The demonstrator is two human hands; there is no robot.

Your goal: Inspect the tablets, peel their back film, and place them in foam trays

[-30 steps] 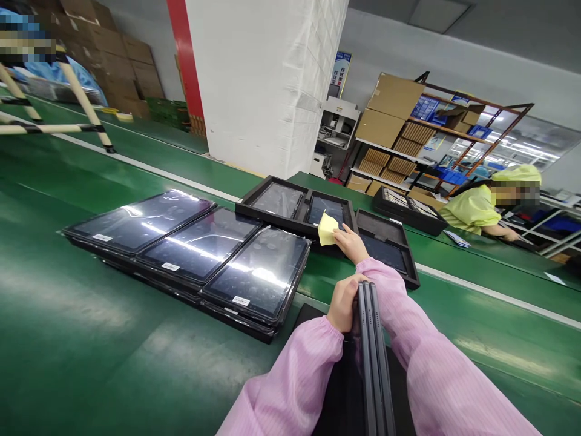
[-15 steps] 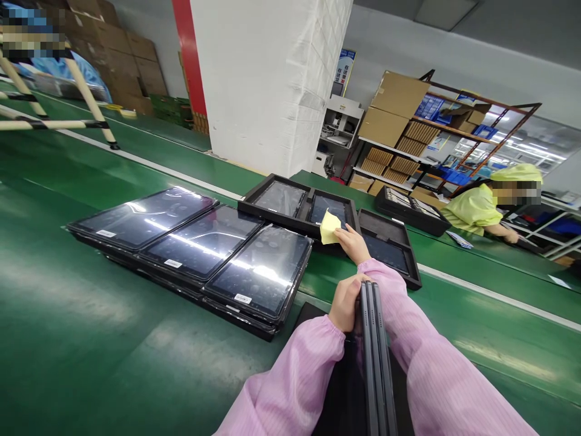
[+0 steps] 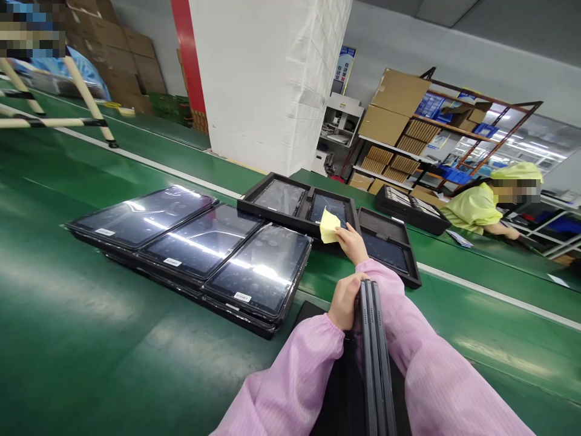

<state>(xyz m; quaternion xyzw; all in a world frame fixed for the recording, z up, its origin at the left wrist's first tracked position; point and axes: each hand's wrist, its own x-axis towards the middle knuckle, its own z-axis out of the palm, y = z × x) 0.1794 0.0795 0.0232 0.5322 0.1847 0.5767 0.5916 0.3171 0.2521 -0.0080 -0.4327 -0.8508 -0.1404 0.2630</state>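
My left hand (image 3: 345, 301) is closed around the upper end of three tablets (image 3: 376, 351), which stand on edge pressed face to face. Their lower ends run out of the picture. Farther out, my right hand (image 3: 353, 242) pinches a yellow cloth or paper sheet (image 3: 330, 227) between thumb and fingers. The sheet hangs in front of a black tray (image 3: 272, 219) holding two tablets with dark screens; whether it touches the tray I cannot tell. A dark flat surface (image 3: 336, 393) lies below the upright tablets, partly covered by my sleeves.
Left of my hands, wrapped tablets (image 3: 195, 242) lie side by side in a stack on the green work surface (image 3: 91, 339). Another black tray (image 3: 411, 266) sits to the right. Beyond are a black box (image 3: 431, 223), a white pillar (image 3: 258, 79) and a co-worker in yellow (image 3: 474, 209).
My hands, the tablets and the yellow sheet are almost unmoved. At the far right, the co-worker's arm has shifted slightly.
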